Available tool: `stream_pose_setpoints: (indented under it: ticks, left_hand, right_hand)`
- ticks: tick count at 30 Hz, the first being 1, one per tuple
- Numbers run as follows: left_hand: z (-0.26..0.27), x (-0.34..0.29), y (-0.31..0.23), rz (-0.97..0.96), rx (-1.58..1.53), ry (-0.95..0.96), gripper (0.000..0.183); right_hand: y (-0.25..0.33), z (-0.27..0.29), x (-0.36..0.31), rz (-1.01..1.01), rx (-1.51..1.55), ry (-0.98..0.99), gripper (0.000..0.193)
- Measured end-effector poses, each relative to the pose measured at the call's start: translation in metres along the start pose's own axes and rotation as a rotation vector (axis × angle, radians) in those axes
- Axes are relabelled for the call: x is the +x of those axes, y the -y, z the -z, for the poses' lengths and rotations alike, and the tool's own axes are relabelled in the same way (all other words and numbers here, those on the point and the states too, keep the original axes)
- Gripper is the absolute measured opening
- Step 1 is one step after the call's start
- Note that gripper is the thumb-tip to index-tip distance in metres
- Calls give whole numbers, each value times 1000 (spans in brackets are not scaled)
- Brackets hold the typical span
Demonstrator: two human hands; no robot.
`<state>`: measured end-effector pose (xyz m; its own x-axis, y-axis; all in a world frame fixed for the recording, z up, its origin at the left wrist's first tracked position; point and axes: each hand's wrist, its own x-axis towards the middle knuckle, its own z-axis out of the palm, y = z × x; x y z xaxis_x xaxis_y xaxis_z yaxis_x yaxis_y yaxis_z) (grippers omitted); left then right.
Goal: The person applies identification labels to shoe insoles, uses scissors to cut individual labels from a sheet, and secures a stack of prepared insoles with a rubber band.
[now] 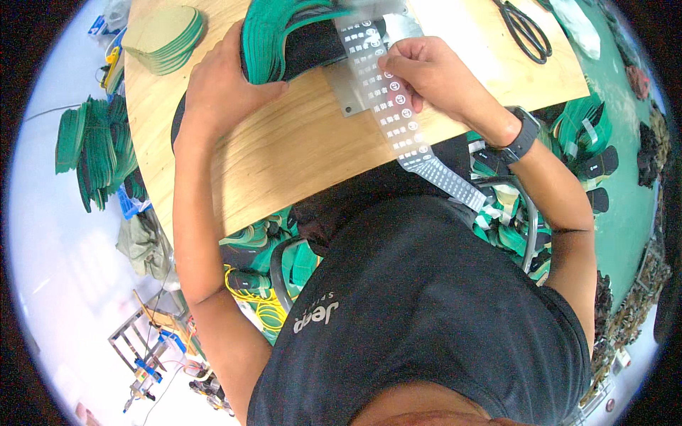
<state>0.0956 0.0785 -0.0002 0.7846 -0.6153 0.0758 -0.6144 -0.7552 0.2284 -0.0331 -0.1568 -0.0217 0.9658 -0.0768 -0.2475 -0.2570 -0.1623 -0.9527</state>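
A long clear strip of film with white printed labels runs from the far side of the table down over its near edge. My right hand, a dark watch on its wrist, is closed on the strip between thumb and fingers. Under the strip lies a flat metal plate on the wood. My left hand rests against the near end of a curved row of green insoles, its thumb stretched out to the right. Its fingertips are partly hidden beside the row. Black insole faces show inside the curve.
The wooden table bears a stack of beige and green insoles at far left and black-handled scissors at far right. More green insole bundles hang left of it; others lie at right. Yellow cord shows below.
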Motion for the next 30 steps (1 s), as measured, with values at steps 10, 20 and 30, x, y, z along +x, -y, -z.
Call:
stream_pose_setpoints:
  ticks: [10,20,30]
  left_hand:
    - [20,4,38,-113,-550,216,72]
    - [27,-5,63,209,-662,406,64]
    - [99,-105,-5,167,45,-171,58]
  right_hand:
    - [33,94,24,269,-159,-241,21]
    - [93,179,158,750,156,-371,36]
    - [53,-3,-21,1225,-616,-72,43]
